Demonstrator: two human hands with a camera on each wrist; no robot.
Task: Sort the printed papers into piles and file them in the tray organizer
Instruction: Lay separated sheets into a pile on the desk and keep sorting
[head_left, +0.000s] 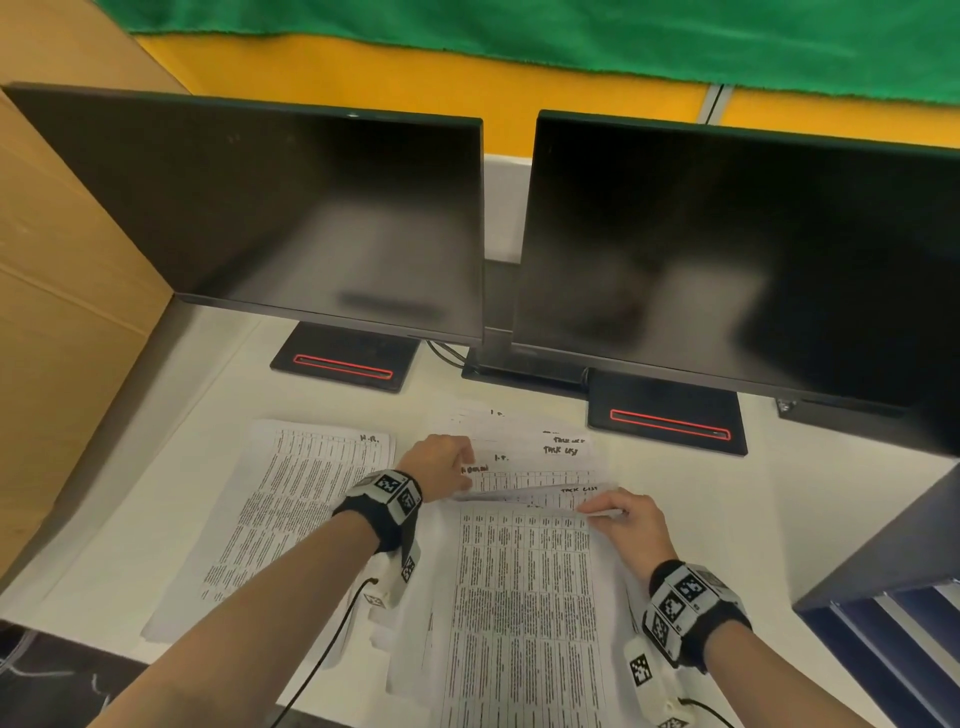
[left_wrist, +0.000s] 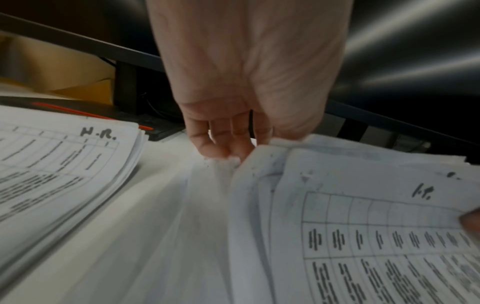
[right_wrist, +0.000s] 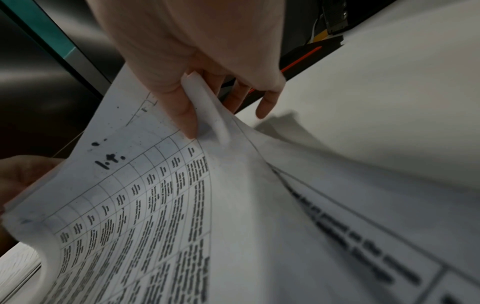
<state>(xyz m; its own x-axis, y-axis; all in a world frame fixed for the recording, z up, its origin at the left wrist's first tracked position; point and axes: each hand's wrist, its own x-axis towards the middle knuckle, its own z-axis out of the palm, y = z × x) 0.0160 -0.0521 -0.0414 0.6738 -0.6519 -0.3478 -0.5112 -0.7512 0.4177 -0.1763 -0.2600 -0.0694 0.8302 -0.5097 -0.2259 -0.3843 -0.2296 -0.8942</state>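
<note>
White desk (head_left: 675, 499) carries two dark monitors (head_left: 291, 218) side by side, with a cardboard wall on the left and yellow and green panels behind. From the head view, a pile of printed sheets marked "H.R." (head_left: 306, 488) lies on the left part of the desk, and a loose, fanned heap of printed papers (head_left: 524, 571) lies in the middle, some headed "I.T." and "Task list". The left hand (head_left: 441, 462) rests on the far left edge of that heap, fingers curled into the sheets. The right hand (head_left: 623, 519) pinches the lifted top right corner of a sheet. A dark blue tray organizer (head_left: 893, 587) stands at the right edge of the desk, apart from the papers.

From the left wrist, the left hand (left_wrist: 233, 127) has its fingertips (left_wrist: 215, 148) tucked under the raised edges of several sheets, the thumb hidden, so it grips a thin bundle; the H.R. pile (left_wrist: 64, 164) lies just beside it.

From the right wrist, the right hand (right_wrist: 197, 72) holds the curled corner of the "I.T." sheet (right_wrist: 155, 205) between thumb and forefinger, the other fingers loosely spread above the desk.
</note>
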